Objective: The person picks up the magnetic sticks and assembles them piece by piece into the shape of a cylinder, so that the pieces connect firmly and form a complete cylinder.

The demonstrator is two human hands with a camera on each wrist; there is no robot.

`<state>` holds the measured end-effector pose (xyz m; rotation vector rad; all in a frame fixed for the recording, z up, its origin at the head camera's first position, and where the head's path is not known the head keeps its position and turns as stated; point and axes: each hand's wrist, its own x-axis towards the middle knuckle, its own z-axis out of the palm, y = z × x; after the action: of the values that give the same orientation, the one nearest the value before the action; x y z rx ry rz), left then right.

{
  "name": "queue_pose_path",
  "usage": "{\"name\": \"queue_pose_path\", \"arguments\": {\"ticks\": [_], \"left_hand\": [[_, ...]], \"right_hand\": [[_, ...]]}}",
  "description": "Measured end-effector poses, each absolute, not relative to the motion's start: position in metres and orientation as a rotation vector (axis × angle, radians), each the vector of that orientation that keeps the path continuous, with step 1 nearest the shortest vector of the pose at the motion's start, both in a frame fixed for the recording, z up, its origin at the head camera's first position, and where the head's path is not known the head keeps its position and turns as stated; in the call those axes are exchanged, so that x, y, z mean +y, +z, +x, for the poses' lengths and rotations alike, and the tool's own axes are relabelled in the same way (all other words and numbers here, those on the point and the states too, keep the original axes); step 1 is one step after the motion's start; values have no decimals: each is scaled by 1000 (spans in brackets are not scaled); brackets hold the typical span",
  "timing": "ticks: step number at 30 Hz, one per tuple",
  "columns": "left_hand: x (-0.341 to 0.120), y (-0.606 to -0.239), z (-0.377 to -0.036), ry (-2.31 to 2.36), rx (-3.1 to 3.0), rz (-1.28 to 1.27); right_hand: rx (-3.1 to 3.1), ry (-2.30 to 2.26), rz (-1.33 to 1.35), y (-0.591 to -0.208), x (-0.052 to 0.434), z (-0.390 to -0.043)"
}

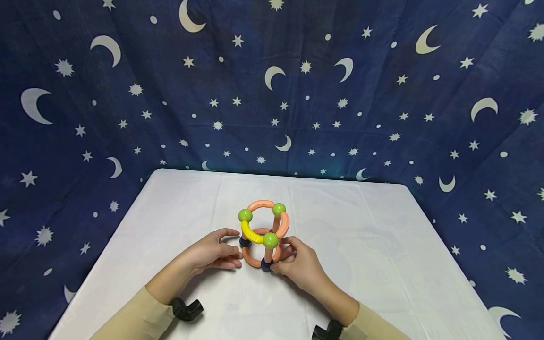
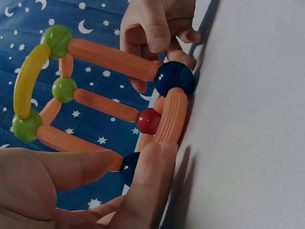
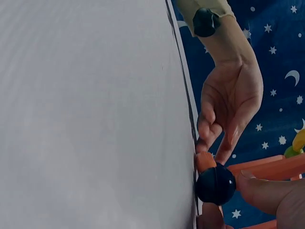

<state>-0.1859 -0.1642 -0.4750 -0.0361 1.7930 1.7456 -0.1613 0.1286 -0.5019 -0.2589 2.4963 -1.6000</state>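
A prism-like frame of magnetic building sticks and balls [image 1: 270, 241] stands on the white table. Green balls [image 2: 64, 89] sit at its top corners, linked by a yellow curved stick [image 2: 29, 81] and orange ones. Orange uprights run down to two navy balls [image 2: 174, 78] and a red ball [image 2: 148, 120], joined by curved orange sticks [image 2: 172, 114]. On the frame's left, my left hand [image 1: 214, 252] rests its loosely extended fingertips against or close beside the base. My right hand [image 1: 299, 264] pinches the frame's base at the near navy ball [image 3: 216, 184].
The white cloth-covered table [image 1: 361, 226] spreads around the frame. A dark blue curtain [image 1: 255, 56] printed with moons and stars stands behind and at both sides. Black devices are strapped to the left wrist [image 1: 186, 310] and right wrist [image 1: 327, 330].
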Motion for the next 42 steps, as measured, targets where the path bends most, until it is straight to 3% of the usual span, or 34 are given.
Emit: {"name": "queue_pose_path", "arguments": {"ticks": [8,42], "left_hand": [[-159,-477,-189,1752,1784,-13],[-130,-482,-249,1901,1678,-211]], "right_hand": [[2650,-1515,-327,-505,125,-163],[2670,-1615,-21,-507,134,-241]]}}
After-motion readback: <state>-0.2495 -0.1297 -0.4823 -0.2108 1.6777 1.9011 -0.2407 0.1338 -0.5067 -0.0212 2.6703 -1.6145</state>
